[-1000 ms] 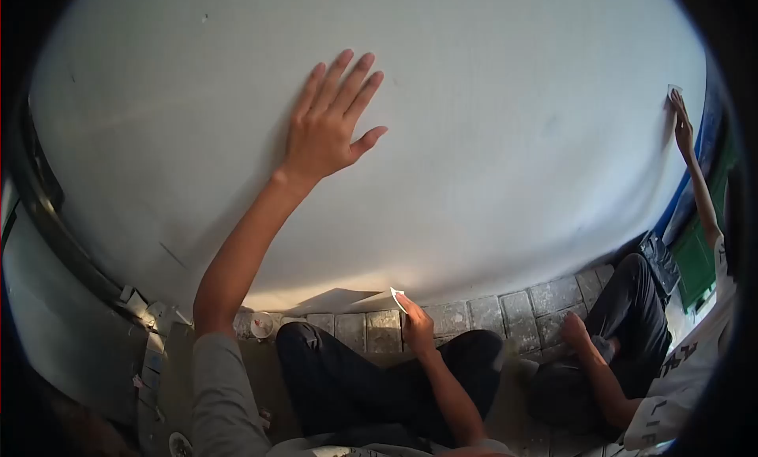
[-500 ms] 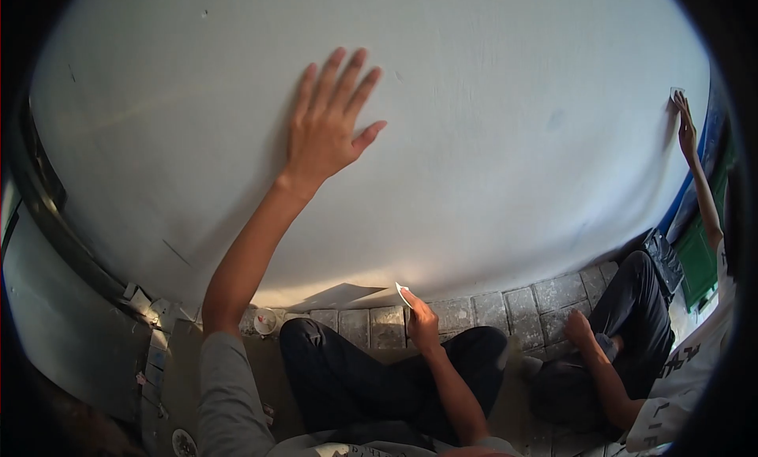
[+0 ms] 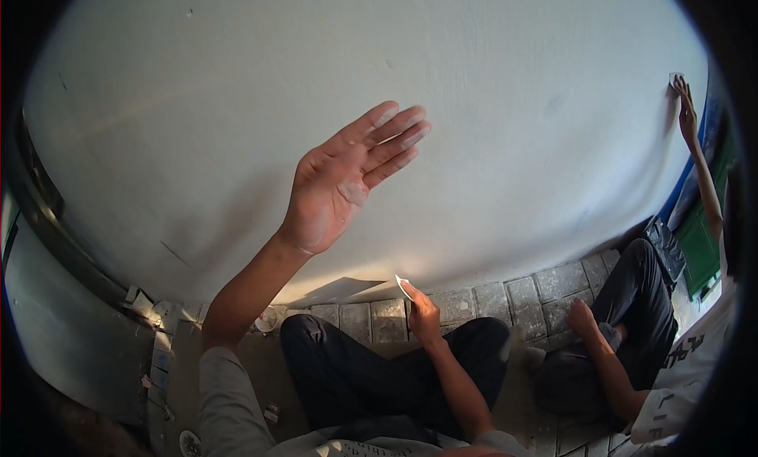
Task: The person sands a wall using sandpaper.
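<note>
Fingers of our left hand [image 3: 332, 185] extend nearly straight, palm toward us in front of the wall [image 3: 489, 157], patched with pale residue and holding nothing. Our right hand [image 3: 425, 319] is mostly closed, pinching a thin pale sheet [image 3: 403, 287] low down, near the wall's foot above the paving [image 3: 453, 305]. We judge the sheet light and flexible, likely to crease or tear at its edges rather than slip; we would best grip it flat between thumb and fingers.
</note>
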`<state>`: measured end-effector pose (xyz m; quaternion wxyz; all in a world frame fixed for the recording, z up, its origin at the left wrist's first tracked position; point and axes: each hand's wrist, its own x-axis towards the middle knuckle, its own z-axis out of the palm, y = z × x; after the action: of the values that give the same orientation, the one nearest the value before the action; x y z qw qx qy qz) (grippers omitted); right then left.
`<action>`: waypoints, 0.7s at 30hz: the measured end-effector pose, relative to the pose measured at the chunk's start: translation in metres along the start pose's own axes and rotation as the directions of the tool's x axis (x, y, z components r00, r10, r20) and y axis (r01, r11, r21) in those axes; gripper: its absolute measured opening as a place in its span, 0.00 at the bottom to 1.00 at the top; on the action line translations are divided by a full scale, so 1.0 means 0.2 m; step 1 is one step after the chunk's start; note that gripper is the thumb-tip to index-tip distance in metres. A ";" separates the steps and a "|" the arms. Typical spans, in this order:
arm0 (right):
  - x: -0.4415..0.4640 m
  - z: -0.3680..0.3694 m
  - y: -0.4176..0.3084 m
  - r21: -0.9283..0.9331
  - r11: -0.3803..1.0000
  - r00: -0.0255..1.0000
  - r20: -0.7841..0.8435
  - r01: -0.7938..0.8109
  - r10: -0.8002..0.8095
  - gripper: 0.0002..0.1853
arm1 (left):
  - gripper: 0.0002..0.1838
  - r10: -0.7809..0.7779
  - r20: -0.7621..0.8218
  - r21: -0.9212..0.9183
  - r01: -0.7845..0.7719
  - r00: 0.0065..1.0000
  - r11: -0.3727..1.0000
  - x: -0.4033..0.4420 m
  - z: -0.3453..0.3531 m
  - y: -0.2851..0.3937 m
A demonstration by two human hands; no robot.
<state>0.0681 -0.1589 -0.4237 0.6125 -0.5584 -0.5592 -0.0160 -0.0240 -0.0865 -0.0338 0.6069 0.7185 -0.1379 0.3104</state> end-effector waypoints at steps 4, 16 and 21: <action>0.01 -0.01 -0.02 -0.017 1.000 1.000 0.013 -0.017 0.017 0.30 | 0.18 -0.087 -0.331 0.207 0.163 0.939 0.965 0.00 -0.03 -0.02; 0.02 -0.02 -0.04 0.084 0.991 0.994 -0.017 -0.106 0.108 0.24 | 0.20 -0.217 -0.305 -0.248 0.143 0.927 0.958 0.00 -0.14 -0.12; 0.17 -0.13 -0.21 0.986 0.141 0.858 0.002 -0.087 0.513 0.14 | 0.26 -0.202 -0.291 -0.575 -0.002 0.935 0.818 -0.10 0.03 -0.20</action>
<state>0.0711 -0.1725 -0.3639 0.8974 -0.1404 -0.2026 0.3659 -0.0153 -0.0868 -0.0787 0.8226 0.4478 -0.0787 0.3415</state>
